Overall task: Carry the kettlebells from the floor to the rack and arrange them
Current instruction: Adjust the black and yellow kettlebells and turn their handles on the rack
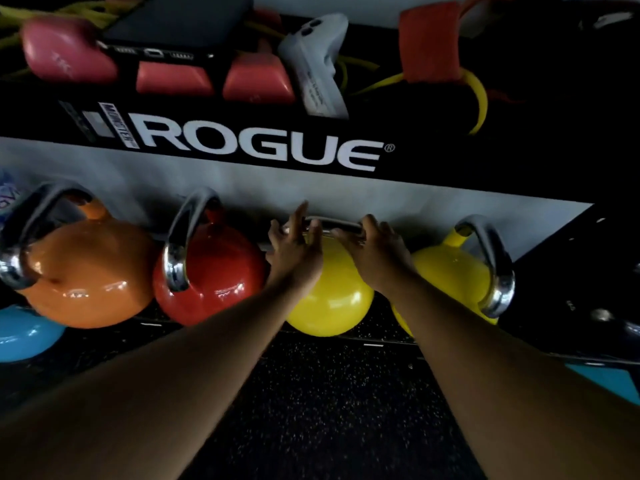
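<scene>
A yellow kettlebell [334, 306] sits on the low shelf of the black rack [433, 174], its steel handle turned away from me. My right hand [379, 252] curls over the right part of that handle. My left hand [294, 249] is at the handle's left end with its fingers spread and lifted. To its left stand a red kettlebell [214, 271] and an orange kettlebell [86, 271], with a blue kettlebell [20, 334] at the frame edge. A second yellow kettlebell [450, 271] stands to the right.
The upper shelf holds pink dumbbells [65, 50], a dark phone [180, 22], a grey handheld device [311, 64] and yellow bands [479, 98]. A black kettlebell [620, 341] sits at far right. Speckled black rubber floor [329, 410] lies below my arms.
</scene>
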`<state>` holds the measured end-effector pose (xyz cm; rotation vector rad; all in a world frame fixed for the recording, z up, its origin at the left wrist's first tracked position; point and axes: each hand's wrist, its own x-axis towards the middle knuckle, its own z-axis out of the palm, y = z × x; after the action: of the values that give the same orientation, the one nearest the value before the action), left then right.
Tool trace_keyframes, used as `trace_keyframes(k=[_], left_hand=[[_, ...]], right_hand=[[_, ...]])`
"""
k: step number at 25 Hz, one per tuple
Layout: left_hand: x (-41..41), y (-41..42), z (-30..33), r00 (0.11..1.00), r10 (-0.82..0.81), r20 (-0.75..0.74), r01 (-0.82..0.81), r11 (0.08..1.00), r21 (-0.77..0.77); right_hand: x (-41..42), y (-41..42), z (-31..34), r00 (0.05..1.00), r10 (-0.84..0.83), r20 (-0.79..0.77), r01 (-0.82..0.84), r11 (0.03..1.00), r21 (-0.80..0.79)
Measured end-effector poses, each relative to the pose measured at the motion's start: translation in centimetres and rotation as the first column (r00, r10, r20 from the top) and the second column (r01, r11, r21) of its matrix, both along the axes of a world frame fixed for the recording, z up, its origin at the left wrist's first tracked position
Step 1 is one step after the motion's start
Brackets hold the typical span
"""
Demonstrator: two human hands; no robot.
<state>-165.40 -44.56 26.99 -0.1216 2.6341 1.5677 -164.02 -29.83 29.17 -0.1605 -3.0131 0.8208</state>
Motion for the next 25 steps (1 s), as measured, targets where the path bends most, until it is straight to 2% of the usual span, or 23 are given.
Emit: trace_keyframes(k=[2,4,7,9,12,13,16,18,21,25], left_hand=[[-1.9,-1.2,0.4,0.997,-0.079,0.026,0.074,0.987,0.145],[-2.0,-1.3,0.4,0.993,-0.115,0.039,0.098,0.950,0.296],[-0.1,0.5,0.1,0.999,-0.008,0.037,-0.005,0.935,0.354],[-1.1,0.9,0.0,0.996,-0.049,0.077,0.015,0.920,0.392],[-3.1,0.7,1.3,0.972,-0.169,0.164,0.070,0.871,0.487],[-3.5,1.2,1.5,0.964,-0.189,0.189,0.070,0.860,0.505],[-3.4,2.7,1.5,0.959,-0.237,0.158,0.137,0.870,0.474],[-3.9,3.1,1.5,0.953,-0.240,0.183,0.127,0.869,0.478],[-4.5,3.0,0.8,0.949,-0.254,0.189,0.137,0.868,0.477],[-5.5,2.8,-0.1,0.947,-0.264,0.183,0.150,0.869,0.472]], right_hand=[[1.2,-1.1,-0.4,0.993,-0.112,-0.034,0.110,0.993,-0.052],[3.1,-1.1,-1.0,0.986,-0.141,-0.086,0.130,0.984,-0.126],[3.8,0.4,-0.6,0.993,-0.116,0.024,0.116,0.915,-0.387],[3.0,0.0,-0.2,0.989,-0.139,0.052,0.147,0.868,-0.475],[4.2,-3.1,-1.1,0.971,-0.235,0.046,0.225,0.826,-0.516],[4.7,-3.7,-1.6,0.966,-0.256,0.042,0.233,0.786,-0.573],[5.0,-3.5,-1.6,0.965,-0.252,0.078,0.212,0.563,-0.799],[4.5,-3.6,-1.8,0.967,-0.240,0.083,0.198,0.511,-0.837],[4.1,-4.6,-2.2,0.957,-0.286,0.036,0.199,0.563,-0.803],[3.5,-5.9,-2.9,0.936,-0.349,0.038,0.238,0.552,-0.800]])
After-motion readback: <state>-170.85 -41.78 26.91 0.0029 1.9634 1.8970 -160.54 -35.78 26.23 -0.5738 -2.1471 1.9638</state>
